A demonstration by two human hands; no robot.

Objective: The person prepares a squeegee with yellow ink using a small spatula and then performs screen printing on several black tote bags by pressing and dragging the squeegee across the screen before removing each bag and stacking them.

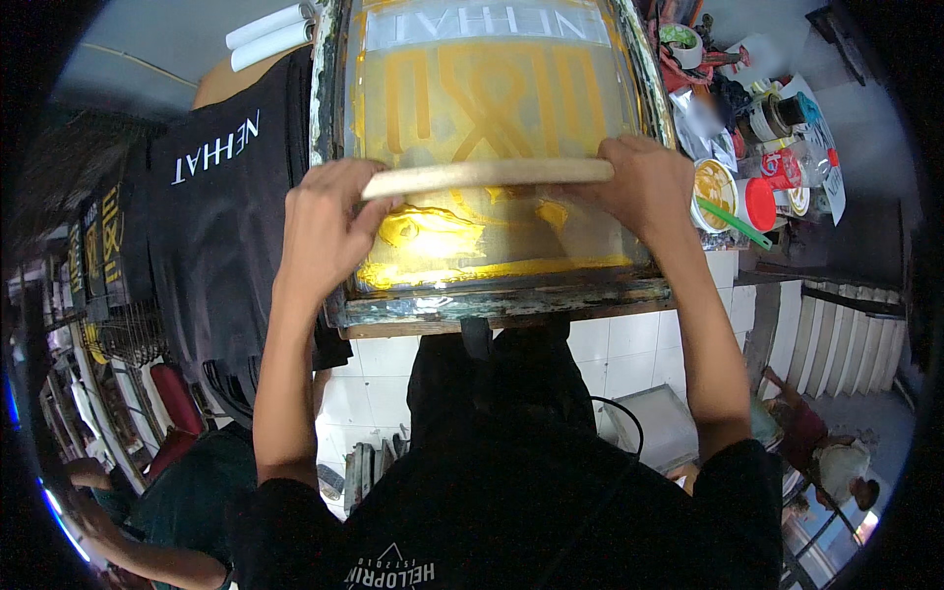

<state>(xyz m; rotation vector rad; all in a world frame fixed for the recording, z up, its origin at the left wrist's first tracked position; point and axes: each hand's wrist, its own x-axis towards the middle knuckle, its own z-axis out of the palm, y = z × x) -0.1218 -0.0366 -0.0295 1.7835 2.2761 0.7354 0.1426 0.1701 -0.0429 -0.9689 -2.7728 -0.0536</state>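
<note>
Both my hands grip a wooden-handled squeegee (487,178) that lies crosswise over a silk screen. My left hand (327,224) is closed round its left end, and my right hand (649,185) round its right end. Glossy yellow ink (431,238) is pooled on the near left part of the mesh, on my side of the squeegee. Beyond it the mesh shows a yellowish stencil pattern (482,103) of stripes and crossing lines. The screen's worn, ink-stained frame (511,303) encloses the mesh. The squeegee's blade is hidden beneath the handle.
Black printed fabric pieces (211,216) lie to the left, with white rolls (270,39) behind. At right stand an ink tub (713,187) with a green stick (737,224), a red-lidded jar (757,205) and a plastic bottle (801,167). Another person's arm (147,551) shows at lower left.
</note>
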